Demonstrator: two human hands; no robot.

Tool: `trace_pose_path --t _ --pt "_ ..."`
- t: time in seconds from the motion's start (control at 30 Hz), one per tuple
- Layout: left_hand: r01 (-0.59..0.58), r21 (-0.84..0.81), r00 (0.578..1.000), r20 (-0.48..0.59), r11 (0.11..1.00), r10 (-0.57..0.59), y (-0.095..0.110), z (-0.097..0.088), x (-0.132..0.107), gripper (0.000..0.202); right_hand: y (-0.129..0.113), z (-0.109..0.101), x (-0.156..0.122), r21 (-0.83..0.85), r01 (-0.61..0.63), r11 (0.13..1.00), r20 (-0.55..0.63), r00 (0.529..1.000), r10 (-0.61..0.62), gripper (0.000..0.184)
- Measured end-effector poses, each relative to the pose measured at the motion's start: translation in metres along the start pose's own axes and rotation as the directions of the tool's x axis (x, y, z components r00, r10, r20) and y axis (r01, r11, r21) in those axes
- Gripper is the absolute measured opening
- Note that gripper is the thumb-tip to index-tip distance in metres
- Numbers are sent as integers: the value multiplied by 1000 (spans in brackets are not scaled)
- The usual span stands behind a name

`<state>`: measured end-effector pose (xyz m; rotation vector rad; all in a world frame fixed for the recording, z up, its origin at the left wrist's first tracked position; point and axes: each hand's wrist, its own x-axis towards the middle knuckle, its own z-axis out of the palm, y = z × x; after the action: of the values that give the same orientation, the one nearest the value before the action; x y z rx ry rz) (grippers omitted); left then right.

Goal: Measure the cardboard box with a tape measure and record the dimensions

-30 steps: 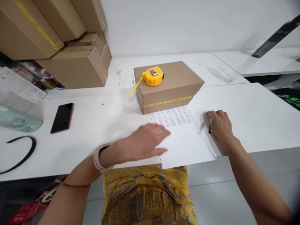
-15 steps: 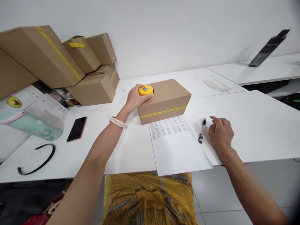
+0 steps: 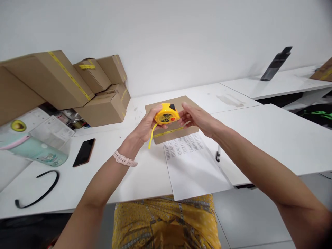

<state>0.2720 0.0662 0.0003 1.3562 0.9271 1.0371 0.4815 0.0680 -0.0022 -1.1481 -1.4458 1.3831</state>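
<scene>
My left hand grips a yellow tape measure, held up in front of a cardboard box on the white table. A yellow wrist strap dangles from its casing. Close by on the other side, my right hand has its fingers apart and appears to hold nothing. A printed sheet of paper lies before the box and hangs over the table's front edge. The pen beside the sheet is partly hidden by my right forearm.
Several cardboard boxes are stacked at the back left. A phone, a mint-green tumbler and a black headband lie on the left. A dark bottle stands far right.
My left hand has lifted the tape measure off the box top and turned it, so its strap now shows. My right hand has moved from beside the pen to the tape measure.
</scene>
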Motion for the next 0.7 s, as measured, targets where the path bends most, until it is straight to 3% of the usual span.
trace_pose_path --t 0.13,0.3,0.4,0.5,0.6,0.7 --pt "-7 -48 1000 -19 999 6 9 -14 -2 52 -12 -1 26 15 11 1000 52 999 -12 42" --pt "-35 -61 988 -155 998 25 24 -57 5 47 -19 -53 78 232 104 967 -115 990 -79 22" --pt "61 -35 966 -248 998 -68 21 -94 10 44 -1 -91 103 119 58 991 -245 969 -27 23" --pt "180 -34 929 -322 983 -181 9 -121 11 40 29 -110 118 -28 -51 998 -301 953 40 19" --pt "242 -38 907 -346 969 -240 -3 -130 13 40 52 -112 129 -87 -75 993 -323 945 44 18" --pt "242 -19 913 -335 970 -234 -9 -130 18 41 62 -110 137 -160 -86 983 -348 937 25 21"
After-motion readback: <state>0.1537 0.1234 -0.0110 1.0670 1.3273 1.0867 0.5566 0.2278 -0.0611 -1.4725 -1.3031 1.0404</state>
